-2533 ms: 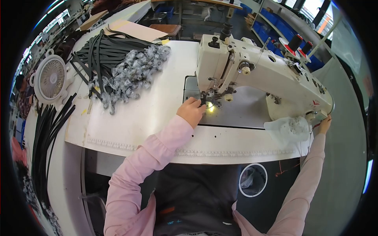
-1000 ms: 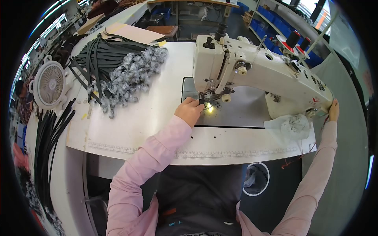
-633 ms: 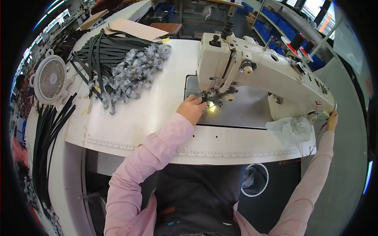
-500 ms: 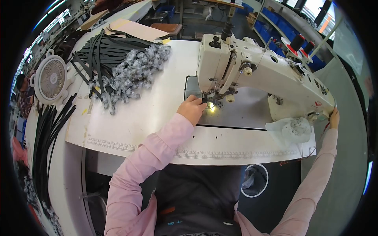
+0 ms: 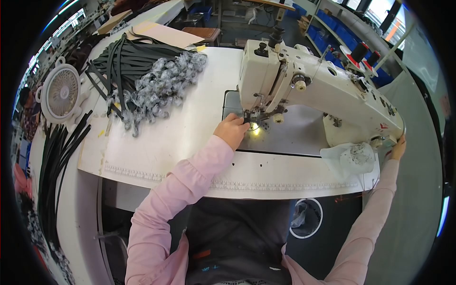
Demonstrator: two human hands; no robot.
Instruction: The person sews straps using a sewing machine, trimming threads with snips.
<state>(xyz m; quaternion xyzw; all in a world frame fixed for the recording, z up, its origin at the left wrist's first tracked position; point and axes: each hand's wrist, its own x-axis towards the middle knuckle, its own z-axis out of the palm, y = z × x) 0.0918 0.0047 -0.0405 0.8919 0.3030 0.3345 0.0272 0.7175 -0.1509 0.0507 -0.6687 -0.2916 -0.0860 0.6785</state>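
A white industrial sewing machine stands on the table, its small lamp lit beside the needle. At the presser foot, my left hand is closed, its fingertips pinching a small black piece that is mostly hidden by the fingers and the foot. My right hand reaches round the machine's far right end and is curled on the handwheel; the wheel itself is largely out of sight behind the housing. A bundle of black straps with clear plastic-wrapped ends lies to the left of the machine.
A white fan stands at the left, above more black straps hanging over the edge. A plastic bag sits under the machine's right end. Thread spools stand behind. A bin is below the table.
My right hand has shifted slightly down and left along the machine's end, its forearm swinging inward. My left hand stays at the presser foot.
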